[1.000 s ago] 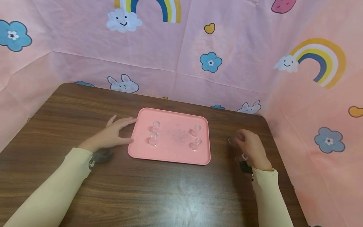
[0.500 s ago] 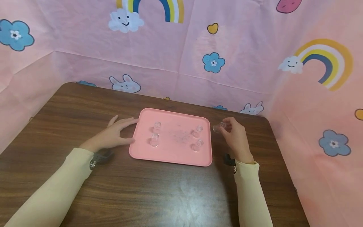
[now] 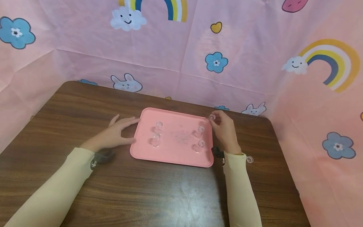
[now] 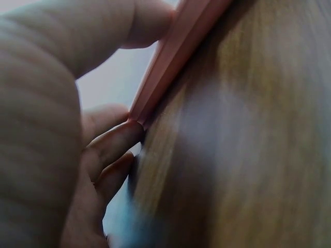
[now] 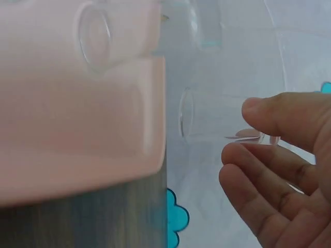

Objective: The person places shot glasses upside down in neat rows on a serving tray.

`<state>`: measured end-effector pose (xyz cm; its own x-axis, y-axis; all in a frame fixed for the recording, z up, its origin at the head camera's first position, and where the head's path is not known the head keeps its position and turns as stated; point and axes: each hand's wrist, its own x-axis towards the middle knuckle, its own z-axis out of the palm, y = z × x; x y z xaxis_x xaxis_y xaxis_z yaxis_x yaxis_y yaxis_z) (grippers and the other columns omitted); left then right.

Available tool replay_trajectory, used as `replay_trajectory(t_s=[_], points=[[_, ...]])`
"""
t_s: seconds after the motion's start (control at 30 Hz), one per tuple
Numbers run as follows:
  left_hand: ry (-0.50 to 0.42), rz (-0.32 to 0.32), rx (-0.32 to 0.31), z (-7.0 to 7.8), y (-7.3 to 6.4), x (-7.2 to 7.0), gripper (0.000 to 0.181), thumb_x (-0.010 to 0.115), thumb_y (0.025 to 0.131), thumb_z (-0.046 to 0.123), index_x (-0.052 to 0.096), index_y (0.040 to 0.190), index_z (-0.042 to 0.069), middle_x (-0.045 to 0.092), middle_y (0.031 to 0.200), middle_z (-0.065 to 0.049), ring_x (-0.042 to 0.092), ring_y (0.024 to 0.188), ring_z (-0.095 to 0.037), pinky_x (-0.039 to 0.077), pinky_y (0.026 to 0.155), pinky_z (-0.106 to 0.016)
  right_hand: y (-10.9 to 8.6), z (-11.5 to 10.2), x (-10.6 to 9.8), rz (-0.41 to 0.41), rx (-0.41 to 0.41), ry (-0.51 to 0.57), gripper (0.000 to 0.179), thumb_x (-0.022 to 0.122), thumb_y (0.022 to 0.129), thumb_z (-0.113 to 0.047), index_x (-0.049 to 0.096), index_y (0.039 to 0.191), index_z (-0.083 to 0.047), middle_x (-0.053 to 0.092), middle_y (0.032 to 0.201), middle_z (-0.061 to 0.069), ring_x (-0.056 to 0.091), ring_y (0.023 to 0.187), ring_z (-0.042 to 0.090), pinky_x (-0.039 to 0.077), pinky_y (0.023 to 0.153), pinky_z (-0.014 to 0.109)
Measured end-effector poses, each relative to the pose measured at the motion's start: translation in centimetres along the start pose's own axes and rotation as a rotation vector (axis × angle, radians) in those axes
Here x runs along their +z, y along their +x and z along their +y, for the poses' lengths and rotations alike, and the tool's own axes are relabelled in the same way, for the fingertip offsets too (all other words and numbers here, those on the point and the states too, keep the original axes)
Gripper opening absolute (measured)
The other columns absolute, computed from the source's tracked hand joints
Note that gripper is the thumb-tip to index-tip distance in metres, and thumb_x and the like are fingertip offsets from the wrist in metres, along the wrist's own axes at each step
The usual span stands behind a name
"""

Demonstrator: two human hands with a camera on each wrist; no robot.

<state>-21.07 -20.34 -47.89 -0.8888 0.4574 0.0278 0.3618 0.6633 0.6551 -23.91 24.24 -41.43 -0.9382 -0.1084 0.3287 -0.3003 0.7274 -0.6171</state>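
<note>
My right hand [image 3: 226, 130] pinches a small clear shot glass [image 3: 212, 117] between thumb and fingers, over the far right corner of the pink tray [image 3: 170, 155]. In the right wrist view the held glass [image 5: 214, 116] has its thick base at my fingertips and its wider end towards the tray. My left hand [image 3: 110, 135] rests at the tray's left edge, thumb and fingertips spread along the rim. Two clear glasses [image 3: 156, 136] stand on the tray's left side. Another two [image 3: 201, 144] stand on its right side, in front of the held one.
One more clear glass [image 3: 250, 160] stands on the brown wooden table [image 3: 158, 192], right of my right forearm. A pink patterned cloth [image 3: 193, 85] hangs behind the table and along its right side.
My right hand has carried the glass from the table right of the tray, leftwards and away from me, to the tray's far right corner. The left hand stays at the rim.
</note>
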Motion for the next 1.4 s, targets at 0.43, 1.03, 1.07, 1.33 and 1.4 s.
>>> replay_trajectory(t_s=[0.43,1.03,1.07,1.33,1.4], points=[[0.013,-0.003,0.004,0.2,0.0,-0.1,0.085,0.080,0.088,0.045,0.043,0.158,0.015,0.041,0.162,-0.016,0.031,0.153,-0.039,-0.011,0.125,-0.059,-0.5,-0.4,0.6,-0.120,0.000,-0.002,0.025,0.077,0.094,-0.009,0.067,0.117,-0.007,0.072,0.107,0.009,0.070,0.098,0.026,0.061,0.089,0.044],[0.003,0.000,-0.001,0.1,-0.1,-0.3,0.085,0.079,0.088,0.048,0.043,0.158,0.016,0.040,0.163,-0.016,0.029,0.153,-0.040,-0.012,0.125,-0.059,-0.3,-0.9,1.0,-0.192,-0.008,-0.044,0.025,0.078,0.094,-0.011,0.068,0.117,-0.011,0.071,0.106,0.006,0.067,0.097,0.023,0.060,0.092,0.042],[0.002,0.000,-0.002,0.1,-0.1,-0.3,0.085,0.079,0.088,0.048,0.043,0.158,0.016,0.040,0.163,-0.016,0.029,0.153,-0.040,-0.012,0.125,-0.059,-0.3,-1.0,1.0,-0.191,-0.009,-0.045,0.025,0.078,0.094,-0.010,0.068,0.117,-0.011,0.072,0.106,0.007,0.067,0.097,0.023,0.060,0.092,0.043],[0.006,-0.004,-0.003,0.1,0.0,-0.1,0.085,0.079,0.088,0.048,0.043,0.158,0.015,0.040,0.163,-0.016,0.030,0.153,-0.040,-0.011,0.126,-0.057,0.0,-0.6,1.5,-0.233,0.002,-0.025,0.029,0.076,0.095,-0.008,0.066,0.122,-0.009,0.072,0.112,0.009,0.068,0.105,0.025,0.058,0.100,0.044],[0.004,-0.005,-0.004,0.1,0.0,-0.1,0.085,0.079,0.088,0.048,0.043,0.158,0.015,0.040,0.163,-0.016,0.030,0.153,-0.040,-0.011,0.126,-0.058,0.0,-0.5,1.6,-0.239,0.009,-0.023,0.028,0.075,0.095,-0.008,0.067,0.122,-0.010,0.072,0.113,0.009,0.068,0.106,0.025,0.057,0.100,0.044]])
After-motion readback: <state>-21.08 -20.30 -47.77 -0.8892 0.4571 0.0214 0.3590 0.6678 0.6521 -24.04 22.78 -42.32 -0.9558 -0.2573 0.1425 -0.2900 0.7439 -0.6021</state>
